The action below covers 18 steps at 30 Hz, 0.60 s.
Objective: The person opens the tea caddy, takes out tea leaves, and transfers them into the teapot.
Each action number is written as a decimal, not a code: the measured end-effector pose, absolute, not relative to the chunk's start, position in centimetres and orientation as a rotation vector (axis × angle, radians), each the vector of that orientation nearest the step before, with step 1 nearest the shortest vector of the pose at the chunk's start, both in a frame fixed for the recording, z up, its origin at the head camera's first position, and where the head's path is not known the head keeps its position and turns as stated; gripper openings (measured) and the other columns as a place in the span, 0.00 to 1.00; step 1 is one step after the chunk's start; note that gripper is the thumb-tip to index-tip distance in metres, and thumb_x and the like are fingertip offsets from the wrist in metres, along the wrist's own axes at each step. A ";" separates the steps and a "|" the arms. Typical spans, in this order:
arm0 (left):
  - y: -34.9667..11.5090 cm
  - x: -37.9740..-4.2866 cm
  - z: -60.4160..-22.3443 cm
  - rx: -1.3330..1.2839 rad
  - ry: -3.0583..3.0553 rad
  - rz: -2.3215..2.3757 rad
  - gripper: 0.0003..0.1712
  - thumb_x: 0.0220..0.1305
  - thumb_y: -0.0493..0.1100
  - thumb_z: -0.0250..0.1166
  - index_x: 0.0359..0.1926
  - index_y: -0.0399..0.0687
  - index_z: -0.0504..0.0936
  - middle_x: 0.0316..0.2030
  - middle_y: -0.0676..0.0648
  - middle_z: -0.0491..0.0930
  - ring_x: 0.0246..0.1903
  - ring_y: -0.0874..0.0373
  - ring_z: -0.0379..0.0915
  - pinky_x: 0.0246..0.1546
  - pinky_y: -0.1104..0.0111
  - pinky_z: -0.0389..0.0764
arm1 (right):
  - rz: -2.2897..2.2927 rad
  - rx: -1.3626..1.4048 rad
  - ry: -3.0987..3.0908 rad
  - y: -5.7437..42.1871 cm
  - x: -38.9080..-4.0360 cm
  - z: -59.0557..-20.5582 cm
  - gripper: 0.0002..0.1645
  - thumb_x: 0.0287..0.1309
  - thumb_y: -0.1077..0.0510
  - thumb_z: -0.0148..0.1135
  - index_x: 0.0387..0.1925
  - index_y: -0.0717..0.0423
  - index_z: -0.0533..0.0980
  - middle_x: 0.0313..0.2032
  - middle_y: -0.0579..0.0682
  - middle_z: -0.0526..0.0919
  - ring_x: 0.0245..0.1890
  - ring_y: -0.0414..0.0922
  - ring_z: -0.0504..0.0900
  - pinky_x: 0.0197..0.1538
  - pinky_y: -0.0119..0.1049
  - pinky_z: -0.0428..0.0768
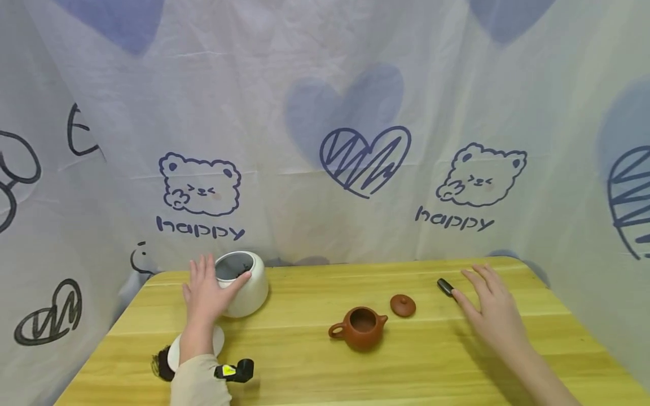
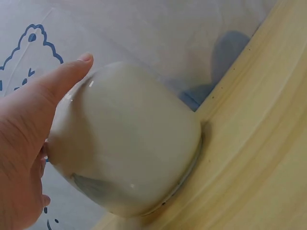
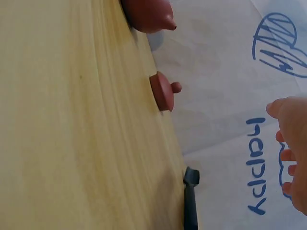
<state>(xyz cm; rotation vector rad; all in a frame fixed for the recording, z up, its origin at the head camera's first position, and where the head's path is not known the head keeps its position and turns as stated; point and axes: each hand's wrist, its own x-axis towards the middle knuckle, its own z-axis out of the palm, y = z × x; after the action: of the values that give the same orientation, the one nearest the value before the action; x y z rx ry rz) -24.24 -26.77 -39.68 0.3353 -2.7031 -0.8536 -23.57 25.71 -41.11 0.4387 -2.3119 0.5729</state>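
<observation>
My left hand [image 1: 209, 296] is at the near left side of a white ceramic jar [image 1: 254, 290], its fingers straight and its thumb by the rim. The jar stands without a lid, dark bits inside. In the left wrist view the thumb lies along the jar's [image 2: 139, 139] upper side; contact is unclear. My right hand [image 1: 492, 316] hovers with loosely bent fingers just right of a small black tool [image 1: 445, 287]. In the right wrist view the tool [image 3: 191, 201] shows a broad end and slim handle, apart from the hand [image 3: 293, 153].
A brown clay teapot [image 1: 361, 332], its top open, stands mid-table, spout to the right. Its round lid [image 1: 403, 305] lies beside it. Under the left forearm are a white disc [image 1: 218, 340] and a dark fringed thing [image 1: 163, 363]. A printed cloth [image 1: 345, 225] hangs behind the wooden table [image 1: 299, 378].
</observation>
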 end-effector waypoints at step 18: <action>-26.5 -24.2 -39.4 0.439 -2.816 -0.852 0.77 0.49 0.84 0.54 0.75 0.34 0.30 0.75 0.31 0.26 0.75 0.36 0.17 0.67 0.30 0.29 | 0.615 0.327 -2.484 28.7 -24.9 -42.6 0.30 0.60 0.53 0.66 0.56 0.71 0.73 0.54 0.71 0.73 0.54 0.69 0.69 0.57 0.68 0.66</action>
<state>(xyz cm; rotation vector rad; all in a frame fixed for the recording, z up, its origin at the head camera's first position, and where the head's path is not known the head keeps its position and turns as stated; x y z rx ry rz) -24.20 -26.54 -39.36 0.4394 -2.8164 -0.8520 -24.92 28.66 -42.63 0.3266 -2.4841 0.6147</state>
